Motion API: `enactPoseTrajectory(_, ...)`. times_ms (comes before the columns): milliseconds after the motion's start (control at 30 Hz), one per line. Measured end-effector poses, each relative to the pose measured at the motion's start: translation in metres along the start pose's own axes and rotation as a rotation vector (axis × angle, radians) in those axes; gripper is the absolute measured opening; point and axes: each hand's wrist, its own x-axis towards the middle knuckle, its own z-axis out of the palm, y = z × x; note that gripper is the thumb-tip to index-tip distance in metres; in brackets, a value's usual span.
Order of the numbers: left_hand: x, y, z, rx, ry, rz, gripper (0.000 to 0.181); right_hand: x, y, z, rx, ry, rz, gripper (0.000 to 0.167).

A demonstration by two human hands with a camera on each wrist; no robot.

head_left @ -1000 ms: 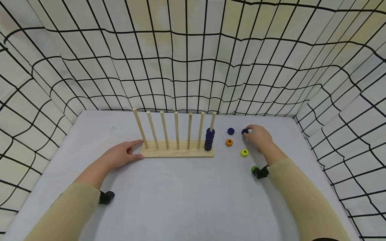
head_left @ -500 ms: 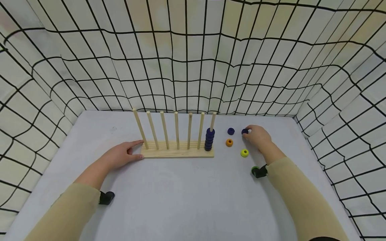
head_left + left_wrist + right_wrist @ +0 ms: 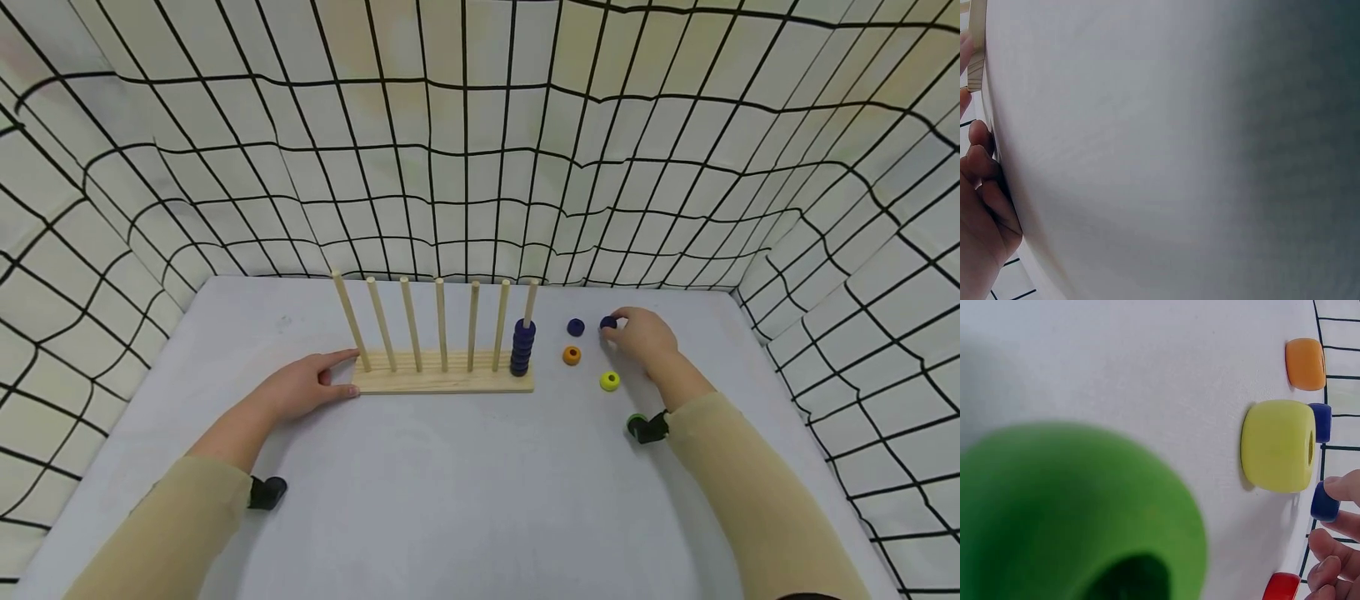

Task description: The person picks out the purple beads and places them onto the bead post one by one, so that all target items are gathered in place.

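My left hand [image 3: 303,386] holds the left end of a wooden peg stand [image 3: 442,382], thumb at the front corner and forefinger behind. In the left wrist view, the hand's other fingers [image 3: 984,165] are curled near the tabletop. A stack of dark blue beads [image 3: 522,347] sits on the stand's rightmost peg; the other pegs are bare. To the right, my right hand [image 3: 643,340] pinches a dark blue bead [image 3: 1325,502] between thumb and fingers. Another dark blue bead [image 3: 576,327] lies between that hand and the stand.
Loose on the white table [image 3: 450,500] are an orange bead [image 3: 572,356], a yellow bead [image 3: 610,381] and a green bead [image 3: 1085,506] by the right wrist camera. A red bead [image 3: 1282,586] shows below the right hand. Black netting [image 3: 465,200] encloses the back and sides.
The right hand and its pinched blue bead have shifted very slightly upward in the head view. The left hand and the stand have stayed in place.
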Motion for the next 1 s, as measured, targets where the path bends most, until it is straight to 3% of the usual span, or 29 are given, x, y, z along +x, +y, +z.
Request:
enactPoseTrajectory(333, -0.001, 0.003, -0.001, 0.002, -0.006, -0.003, 0.084, -0.006, 0.002, -0.003, 0.021, 0.005, 0.007, 0.055)
enactPoseTrajectory(1000, -0.001, 0.003, -0.002, -0.01, -0.013, -0.003, 0.084, -0.023, -0.011, -0.016, 0.002, 0.077, -0.1, 0.053)
